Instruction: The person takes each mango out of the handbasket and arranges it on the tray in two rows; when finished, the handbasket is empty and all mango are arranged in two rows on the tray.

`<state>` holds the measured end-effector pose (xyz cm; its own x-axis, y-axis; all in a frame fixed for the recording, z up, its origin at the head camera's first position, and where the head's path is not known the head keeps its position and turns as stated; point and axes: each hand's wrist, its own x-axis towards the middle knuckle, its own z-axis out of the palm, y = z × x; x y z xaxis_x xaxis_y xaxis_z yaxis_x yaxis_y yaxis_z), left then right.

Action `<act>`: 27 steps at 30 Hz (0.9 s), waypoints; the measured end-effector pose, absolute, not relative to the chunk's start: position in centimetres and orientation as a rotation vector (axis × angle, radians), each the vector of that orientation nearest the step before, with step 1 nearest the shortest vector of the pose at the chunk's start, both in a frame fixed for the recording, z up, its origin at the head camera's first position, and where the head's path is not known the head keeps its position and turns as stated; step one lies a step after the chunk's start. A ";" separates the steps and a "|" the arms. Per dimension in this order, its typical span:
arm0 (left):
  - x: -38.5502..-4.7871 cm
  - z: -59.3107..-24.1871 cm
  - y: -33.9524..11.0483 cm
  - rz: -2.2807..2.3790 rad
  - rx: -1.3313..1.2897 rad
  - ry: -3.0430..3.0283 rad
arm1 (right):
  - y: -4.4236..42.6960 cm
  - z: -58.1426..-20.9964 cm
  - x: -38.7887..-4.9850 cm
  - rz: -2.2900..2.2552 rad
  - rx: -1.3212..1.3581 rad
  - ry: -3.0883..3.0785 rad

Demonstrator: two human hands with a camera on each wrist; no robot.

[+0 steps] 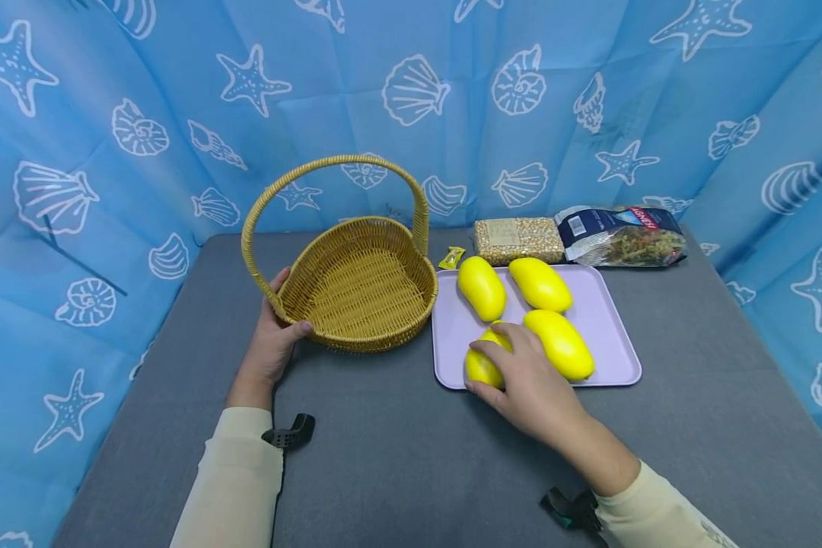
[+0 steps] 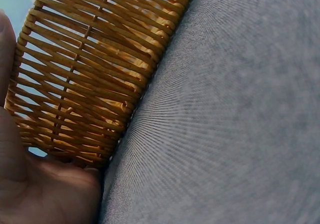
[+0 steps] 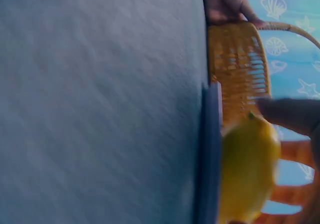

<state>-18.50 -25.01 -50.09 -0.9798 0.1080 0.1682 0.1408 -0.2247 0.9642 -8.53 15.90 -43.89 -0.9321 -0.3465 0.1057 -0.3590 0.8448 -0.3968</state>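
A brown wicker basket [image 1: 366, 289] with a tall hooped handle stands on the table's left side. My left hand [image 1: 274, 339] holds its left end, the thumb along the front wall and the fingers round the side; the left wrist view has this hand [image 2: 45, 184] against the woven wall. On a lilac tray [image 1: 613, 358] lie several yellow mangoes. My right hand [image 1: 527, 380] is curled over the front-left mango [image 1: 482, 364], which still sits on the tray. The right wrist view shows that mango [image 3: 247, 169] beneath the fingers. Other mangoes [image 1: 482, 288] lie behind and beside it.
Behind the tray lie a clear pack of pale kernels [image 1: 519, 240] and a dark printed food bag [image 1: 623, 236]. A small yellow wrapped packet [image 1: 452, 257] lies between basket and tray. A blue shell-patterned curtain [image 1: 411, 91] borders the grey table [image 1: 383, 457].
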 end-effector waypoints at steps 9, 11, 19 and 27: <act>-18.5 -49.9 -24.9 -2.423 -0.315 -1.938 | 16.9 -42.1 -8.5 0.483 0.626 -3.086; -18.5 -50.0 -24.9 -2.417 -0.317 -1.945 | 16.8 -41.9 -8.5 0.473 0.605 -3.074; -18.4 -50.2 -25.1 -2.427 -0.316 -1.934 | 16.2 -41.6 -8.7 0.453 0.486 -3.087; -18.5 -50.1 -25.0 -2.429 -0.333 -1.921 | 16.2 -41.7 -8.8 0.509 0.507 -3.119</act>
<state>-18.52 -25.01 -50.13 -0.9767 0.1112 0.1834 0.1529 -0.2388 0.9590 -8.78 16.17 -41.74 -0.9481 -0.3180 -0.0073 -0.2992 0.8994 -0.3188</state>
